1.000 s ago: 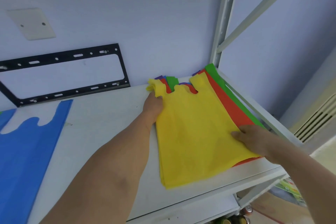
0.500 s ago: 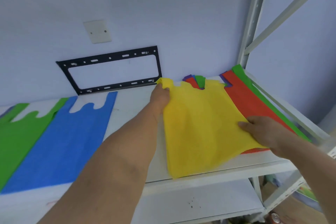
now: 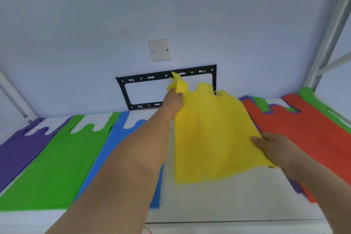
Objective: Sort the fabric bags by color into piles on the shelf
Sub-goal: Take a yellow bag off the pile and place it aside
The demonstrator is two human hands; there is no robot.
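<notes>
My right hand (image 3: 273, 148) pinched the yellow bag's (image 3: 212, 135) lower edge; my left hand (image 3: 173, 100) gripped its handle, holding it above the shelf (image 3: 228, 199). It hung between the blue bag (image 3: 121, 135) and the red pile (image 3: 303, 131). Beyond was the wall bracket (image 3: 152, 78).

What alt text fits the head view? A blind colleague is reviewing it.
Both hands hold a yellow bag above a white shelf: left hand at its handle, right hand at its side. Purple, green and blue bags lie left, a mixed pile right.
</notes>
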